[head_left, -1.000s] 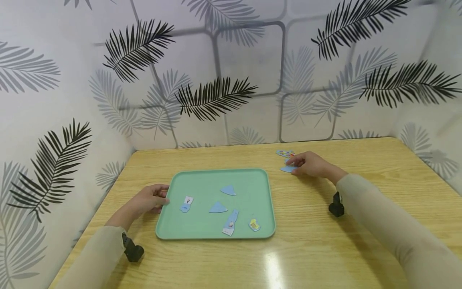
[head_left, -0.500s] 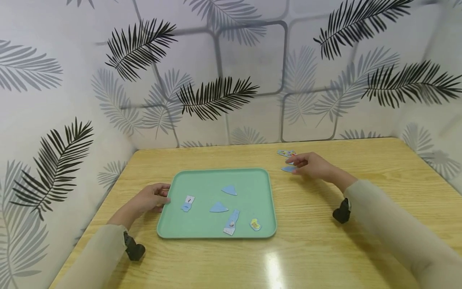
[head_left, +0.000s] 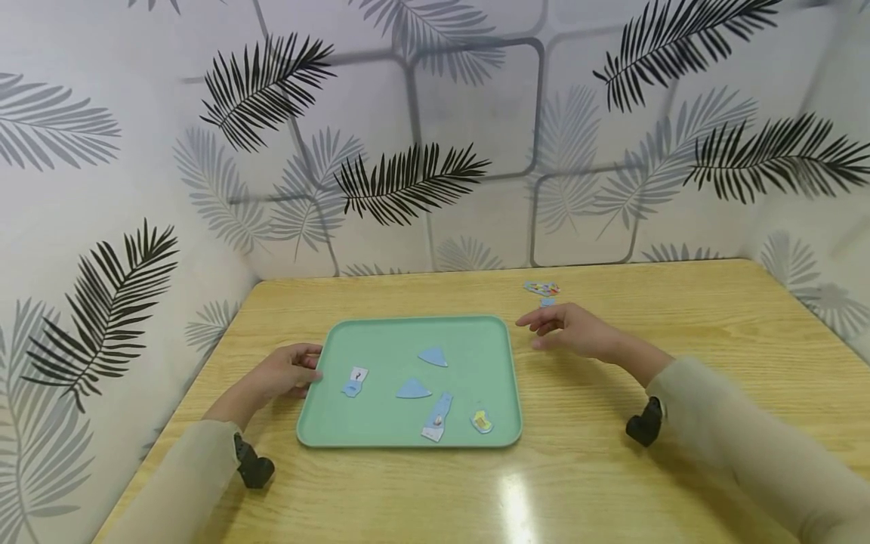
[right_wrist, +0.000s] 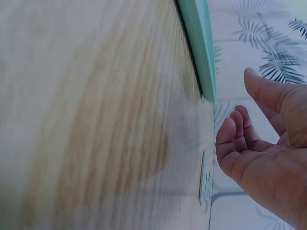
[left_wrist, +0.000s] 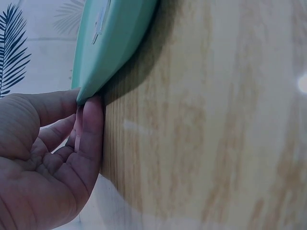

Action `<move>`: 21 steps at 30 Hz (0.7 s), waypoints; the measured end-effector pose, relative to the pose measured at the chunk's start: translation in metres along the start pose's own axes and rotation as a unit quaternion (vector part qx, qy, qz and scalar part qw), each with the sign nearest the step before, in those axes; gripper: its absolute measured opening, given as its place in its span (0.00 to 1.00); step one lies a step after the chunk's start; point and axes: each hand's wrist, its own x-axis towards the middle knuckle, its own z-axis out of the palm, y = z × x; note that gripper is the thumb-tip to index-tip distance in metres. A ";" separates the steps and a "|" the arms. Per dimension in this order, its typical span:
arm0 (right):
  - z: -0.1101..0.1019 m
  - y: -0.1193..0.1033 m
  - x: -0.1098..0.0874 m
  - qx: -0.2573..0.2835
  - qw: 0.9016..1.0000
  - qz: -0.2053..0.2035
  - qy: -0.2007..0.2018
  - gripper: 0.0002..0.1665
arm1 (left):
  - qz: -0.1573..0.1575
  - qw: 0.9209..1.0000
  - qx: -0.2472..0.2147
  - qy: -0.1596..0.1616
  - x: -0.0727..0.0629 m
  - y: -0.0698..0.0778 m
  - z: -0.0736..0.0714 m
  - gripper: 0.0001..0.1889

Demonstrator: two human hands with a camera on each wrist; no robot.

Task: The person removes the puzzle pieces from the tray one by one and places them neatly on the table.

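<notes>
My left hand (head_left: pixel 288 372) pinches the left edge of a green tray (head_left: pixel 367 431). In the left wrist view, the thumb lies on the tray's rim (left_wrist: pixel 88 86) and the fingers are beneath it. My right hand (head_left: pixel 578 330) hovers over the table just right of the tray, fingers loosely bent and nothing between them; the right wrist view shows its thumb apart from the fingertips (right_wrist: pixel 226 128). Beyond it lie a multicoloured flat piece (head_left: pixel 541 288) and a small blue flat piece (head_left: pixel 547 302).
Several flat printed pieces lie spread in the tray, among them a blue wedge (head_left: pixel 413 389), a long blue and white strip (head_left: pixel 437 417) and a yellow-patterned piece (head_left: pixel 482 421). A leaf-patterned wall (head_left: pixel 469 227) borders the wooden table (head_left: pixel 408 491) at the back.
My right hand has drawn away from the flat pieces at the back, toward the tray and nearer me. The blue wedge beside them no longer shows. My left hand keeps its hold on the tray.
</notes>
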 end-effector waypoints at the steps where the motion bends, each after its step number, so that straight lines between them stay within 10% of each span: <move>1: 0.002 -0.002 -0.001 0.001 1.000 -0.001 -0.004 0.25 | 0.000 1.000 0.001 0.000 0.000 0.000 0.000 0.28; 21: 0.042 -0.034 -0.012 0.034 0.996 -0.025 -0.076 0.24 | -0.002 1.000 0.000 -0.004 0.001 -0.001 -0.001 0.28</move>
